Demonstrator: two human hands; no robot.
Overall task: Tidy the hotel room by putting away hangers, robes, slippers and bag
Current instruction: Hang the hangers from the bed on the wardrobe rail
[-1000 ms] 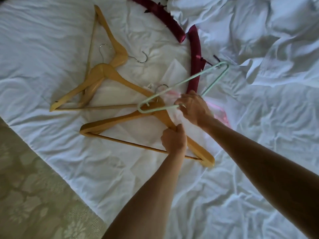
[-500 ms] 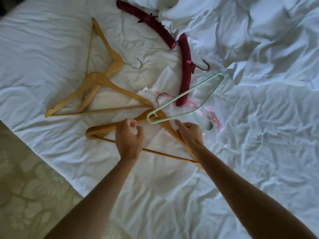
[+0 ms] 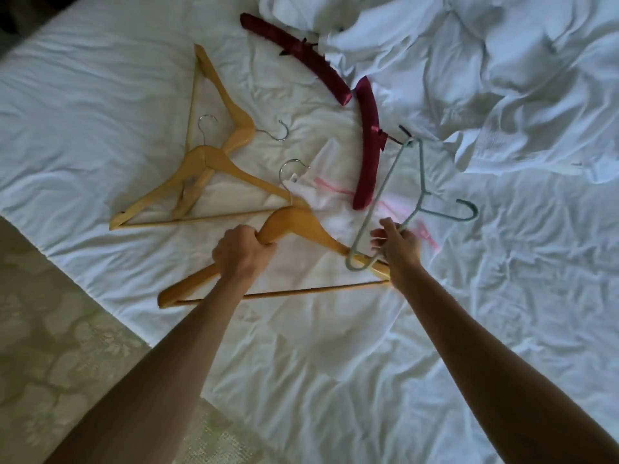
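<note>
My left hand [image 3: 242, 252] grips the near wooden hanger [image 3: 301, 226] at its left shoulder, close to the neck. My right hand [image 3: 398, 246] holds the pale green wire hanger [image 3: 392, 182] by its lower bar, over that wooden hanger's right end. Two more wooden hangers [image 3: 207, 162] lie crossed on the white bed sheet [image 3: 100, 105] to the left. Two dark red padded hangers [image 3: 366, 142] lie further back, one [image 3: 294, 51] partly under the bedding. A thin white bag with pink lines [image 3: 321, 192] lies under the hangers.
A crumpled white duvet [image 3: 502, 78] is heaped at the back right. The bed edge runs diagonally at the left, with patterned beige carpet [image 3: 50, 329] beyond it.
My left hand moved onto the near wooden hanger's shoulder and closed round it. My right hand took hold of the green hanger, which has swung so its hook points right.
</note>
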